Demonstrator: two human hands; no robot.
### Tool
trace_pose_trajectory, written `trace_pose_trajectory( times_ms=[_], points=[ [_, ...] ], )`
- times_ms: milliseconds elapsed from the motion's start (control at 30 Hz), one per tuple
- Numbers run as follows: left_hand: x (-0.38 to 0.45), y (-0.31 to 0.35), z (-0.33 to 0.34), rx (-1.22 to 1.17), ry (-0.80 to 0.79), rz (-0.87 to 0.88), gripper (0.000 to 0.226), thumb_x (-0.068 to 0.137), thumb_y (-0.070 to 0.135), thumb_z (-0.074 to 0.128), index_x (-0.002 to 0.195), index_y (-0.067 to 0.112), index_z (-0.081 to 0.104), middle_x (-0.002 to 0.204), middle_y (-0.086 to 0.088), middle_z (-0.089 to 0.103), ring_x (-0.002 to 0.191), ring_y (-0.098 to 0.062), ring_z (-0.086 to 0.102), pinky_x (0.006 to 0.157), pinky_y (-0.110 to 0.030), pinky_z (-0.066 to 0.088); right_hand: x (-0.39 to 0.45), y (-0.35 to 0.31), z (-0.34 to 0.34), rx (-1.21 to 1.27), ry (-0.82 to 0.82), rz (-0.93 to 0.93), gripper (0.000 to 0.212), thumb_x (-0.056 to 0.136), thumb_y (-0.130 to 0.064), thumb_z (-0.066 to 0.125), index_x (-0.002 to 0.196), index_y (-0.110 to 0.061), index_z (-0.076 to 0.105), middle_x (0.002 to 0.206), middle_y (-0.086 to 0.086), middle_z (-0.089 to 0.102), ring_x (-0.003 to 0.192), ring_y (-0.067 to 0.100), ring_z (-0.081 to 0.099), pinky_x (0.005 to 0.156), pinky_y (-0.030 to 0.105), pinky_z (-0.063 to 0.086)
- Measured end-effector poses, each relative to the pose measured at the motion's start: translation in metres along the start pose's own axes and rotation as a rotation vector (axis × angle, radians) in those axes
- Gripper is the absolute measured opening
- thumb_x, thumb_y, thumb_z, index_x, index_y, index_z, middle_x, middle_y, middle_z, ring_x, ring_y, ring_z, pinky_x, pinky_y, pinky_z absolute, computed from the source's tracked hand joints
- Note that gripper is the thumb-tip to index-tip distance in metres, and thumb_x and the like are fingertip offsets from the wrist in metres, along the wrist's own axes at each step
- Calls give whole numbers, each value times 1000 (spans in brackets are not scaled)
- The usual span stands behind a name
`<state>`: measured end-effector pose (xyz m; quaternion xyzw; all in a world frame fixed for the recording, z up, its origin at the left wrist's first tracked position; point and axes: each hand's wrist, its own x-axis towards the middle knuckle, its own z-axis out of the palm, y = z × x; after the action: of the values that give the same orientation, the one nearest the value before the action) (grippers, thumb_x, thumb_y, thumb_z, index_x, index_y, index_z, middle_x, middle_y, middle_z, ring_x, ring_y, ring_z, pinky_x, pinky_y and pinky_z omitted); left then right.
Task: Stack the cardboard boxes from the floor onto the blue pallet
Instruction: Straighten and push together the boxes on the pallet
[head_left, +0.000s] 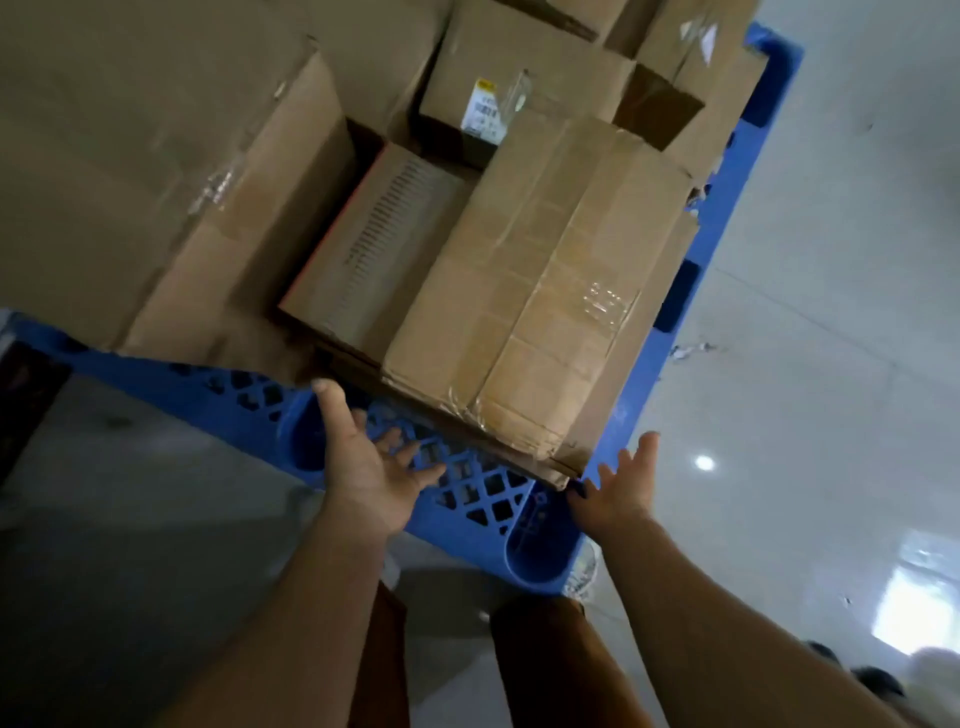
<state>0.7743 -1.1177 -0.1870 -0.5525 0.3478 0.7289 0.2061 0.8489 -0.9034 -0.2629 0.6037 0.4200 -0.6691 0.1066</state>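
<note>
Hidden or cut off: the big cardboard box (156, 171) at the left runs out of view at the top and left, blurred; the boxes at the top right are cut by the upper border; a dark shape at the far left edge is too dim to identify
Hard to read: the small box with a yellow-and-white label (485, 111) sits behind the taped one, its print too small to make out; a ribbed pale box (374, 249) lies low in the gap between its taller neighbours, its far end in shadow
Taped box: the taped cardboard box (530, 291) lies on the blue pallet (467, 483) at its near right corner, atop a flattened layer of cardboard whose corner pokes out close to the pallet's rim
Left hand: the left hand (363, 462) hovers over the pallet's open lattice just before the taped box, fingers spread and straight, holding nothing
Right hand: the right hand (621, 491) is beside the box's near right corner, fingers spread, gripping nothing (contact with the cardboard cannot be told)
Pallet edges: a bare strip of lattice shows along the near edge; the right rim runs up the picture beside the stack
Open room: glossy pale floor (831, 312) lies open to the right of the pallet, with small scraps and light glare; grey floor shows below left
</note>
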Motion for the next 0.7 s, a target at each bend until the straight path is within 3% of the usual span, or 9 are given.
trace_pose_trajectory(
  times_ms=[67, 100, 133, 200, 267, 333, 433, 567, 700],
  points=[
    [-7, -12, 13, 14, -58, -18, 88, 80, 81, 35, 153, 34, 20, 156, -15, 24, 140, -41, 29, 99, -67, 30, -1, -29, 8, 69, 25, 56, 37, 89, -68, 36, 79, -32, 40, 75, -3, 48, 65, 12, 48, 68, 35, 48],
    [-11, -16, 18, 3, -88, -27, 88, 78, 82, 36, 151, 35, 25, 156, -14, 25, 138, -42, 31, 96, -68, 33, -3, -38, 14, 94, -19, 73, 38, 92, -66, 36, 80, -31, 44, 72, 1, 56, 66, 13, 53, 67, 31, 49],
    [-12, -20, 23, -19, -119, -34, 88, 76, 84, 38, 149, 36, 30, 154, -14, 29, 135, -43, 35, 92, -67, 37, -3, -41, 17, 99, -64, 87, 39, 90, -68, 39, 85, -30, 50, 78, 2, 63, 74, 14, 58, 76, 31, 50],
    [-13, -23, 30, -70, -168, -31, 88, 72, 85, 44, 144, 35, 38, 147, -13, 39, 126, -44, 44, 87, -70, 42, 2, -38, 24, 18, -102, 90, 60, 76, -77, 51, 105, -24, 59, 110, 8, 66, 101, 25, 61, 95, 46, 48],
    [-15, -23, 37, -103, -172, -23, 89, 71, 84, 45, 143, 32, 41, 140, -13, 44, 120, -43, 48, 85, -70, 44, 10, -34, 28, -30, -125, 111, 99, 55, -88, 60, 132, -27, 50, 131, 11, 57, 117, 33, 55, 101, 58, 42],
    [-18, -20, 42, -98, -169, -8, 84, 76, 81, 43, 140, 27, 45, 131, -14, 50, 111, -43, 53, 80, -67, 48, 16, -31, 34, -52, -136, 110, 124, 36, -93, 63, 142, -34, 39, 140, 8, 51, 124, 33, 51, 104, 60, 38],
    [-17, -18, 43, -83, -171, -12, 73, 81, 77, 42, 131, 24, 52, 123, -18, 53, 104, -43, 56, 74, -62, 51, 23, -27, 37, -54, -135, 77, 124, 34, -92, 65, 141, -34, 38, 135, 7, 55, 120, 33, 54, 103, 58, 39],
    [-15, -21, 42, -101, -164, 3, 73, 78, 80, 42, 116, 20, 58, 118, -19, 53, 104, -34, 50, 77, -63, 51, 21, -30, 34, -63, -143, 109, 125, 34, -94, 63, 142, -35, 39, 138, 8, 53, 117, 34, 56, 98, 64, 41],
    [-27, -20, 40, -73, -93, 47, 76, 79, 81, 37, 109, 16, 60, 95, -16, 52, 89, -33, 48, 81, -61, 47, 17, -42, 30, -10, -162, 95, 123, 37, -93, 64, 143, -38, 37, 143, 4, 49, 123, 31, 53, 100, 65, 38]
  ],
)
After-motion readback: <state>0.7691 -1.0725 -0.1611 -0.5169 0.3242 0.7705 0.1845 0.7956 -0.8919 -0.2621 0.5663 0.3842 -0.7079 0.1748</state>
